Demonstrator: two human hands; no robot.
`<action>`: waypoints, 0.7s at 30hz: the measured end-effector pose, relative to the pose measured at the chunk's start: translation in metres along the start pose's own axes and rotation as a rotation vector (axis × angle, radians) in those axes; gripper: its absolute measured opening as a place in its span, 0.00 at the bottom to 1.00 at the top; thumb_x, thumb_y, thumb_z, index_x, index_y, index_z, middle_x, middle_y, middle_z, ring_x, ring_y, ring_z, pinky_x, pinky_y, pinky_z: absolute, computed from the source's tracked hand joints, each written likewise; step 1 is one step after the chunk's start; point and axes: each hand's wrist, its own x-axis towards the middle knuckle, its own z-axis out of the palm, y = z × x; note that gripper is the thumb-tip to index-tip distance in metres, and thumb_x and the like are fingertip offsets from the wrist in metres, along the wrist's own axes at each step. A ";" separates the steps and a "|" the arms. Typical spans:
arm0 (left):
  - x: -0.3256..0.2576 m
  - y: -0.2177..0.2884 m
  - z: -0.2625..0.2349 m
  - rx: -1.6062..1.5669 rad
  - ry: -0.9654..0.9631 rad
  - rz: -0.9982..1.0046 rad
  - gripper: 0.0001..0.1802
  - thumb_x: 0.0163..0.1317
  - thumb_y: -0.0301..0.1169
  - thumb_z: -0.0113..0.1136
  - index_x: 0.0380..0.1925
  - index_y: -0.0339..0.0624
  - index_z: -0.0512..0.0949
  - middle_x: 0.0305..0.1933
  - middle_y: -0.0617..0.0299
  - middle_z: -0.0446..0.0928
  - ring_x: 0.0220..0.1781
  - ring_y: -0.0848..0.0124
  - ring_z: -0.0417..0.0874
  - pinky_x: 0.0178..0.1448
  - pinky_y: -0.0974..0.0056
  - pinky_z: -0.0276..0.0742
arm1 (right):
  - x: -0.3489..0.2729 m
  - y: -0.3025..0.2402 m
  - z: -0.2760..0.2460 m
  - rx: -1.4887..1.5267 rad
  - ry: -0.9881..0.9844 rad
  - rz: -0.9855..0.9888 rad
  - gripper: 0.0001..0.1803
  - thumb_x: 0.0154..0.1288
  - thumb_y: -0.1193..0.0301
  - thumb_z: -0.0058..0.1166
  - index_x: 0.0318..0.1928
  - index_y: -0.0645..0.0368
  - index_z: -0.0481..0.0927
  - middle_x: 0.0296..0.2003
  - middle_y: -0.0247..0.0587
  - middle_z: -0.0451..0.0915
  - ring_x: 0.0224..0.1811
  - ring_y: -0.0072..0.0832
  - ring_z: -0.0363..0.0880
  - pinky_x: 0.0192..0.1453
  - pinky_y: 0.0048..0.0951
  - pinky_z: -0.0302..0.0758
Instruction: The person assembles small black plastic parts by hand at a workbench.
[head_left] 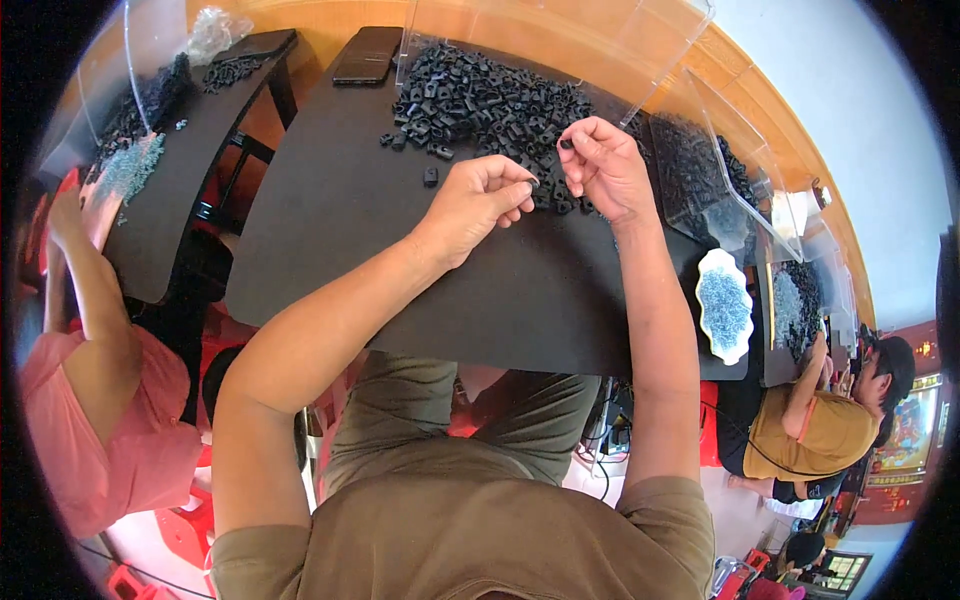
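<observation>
My left hand is over the middle of the dark table, thumb and forefinger pinched on a small black plastic part. To its right and slightly farther off, my right hand pinches another small black part between thumb and fingertips. The two hands are apart. Just beyond them spreads a heap of black plastic parts, many block-like with a hole. One loose black part lies to the left of my left hand.
A white scalloped dish of tiny clear bluish pieces sits at the table's right. Clear plastic panels stand behind and right. A flat dark rectangular object lies at the far left corner. People sit left and right at tables with similar parts.
</observation>
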 end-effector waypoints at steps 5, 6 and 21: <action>0.001 -0.001 -0.002 -0.022 -0.006 0.008 0.07 0.61 0.31 0.54 0.35 0.41 0.75 0.27 0.66 0.76 0.26 0.81 0.72 0.32 0.77 0.68 | -0.001 -0.003 0.008 -0.001 -0.016 -0.028 0.06 0.61 0.75 0.51 0.37 0.65 0.74 0.26 0.41 0.77 0.21 0.21 0.73 0.19 0.20 0.72; 0.001 0.000 -0.001 -0.042 -0.004 0.007 0.06 0.61 0.29 0.54 0.35 0.39 0.75 0.28 0.65 0.76 0.26 0.80 0.72 0.31 0.76 0.68 | -0.001 -0.002 0.006 0.022 -0.045 -0.039 0.06 0.61 0.75 0.51 0.37 0.66 0.74 0.27 0.42 0.77 0.21 0.21 0.74 0.20 0.20 0.73; 0.003 0.000 -0.009 -0.199 -0.026 -0.016 0.10 0.60 0.31 0.55 0.40 0.39 0.76 0.27 0.67 0.74 0.26 0.81 0.71 0.32 0.77 0.68 | -0.010 -0.014 0.036 -0.451 -0.012 -0.061 0.11 0.64 0.73 0.48 0.43 0.64 0.77 0.20 0.27 0.69 0.16 0.12 0.65 0.17 0.14 0.64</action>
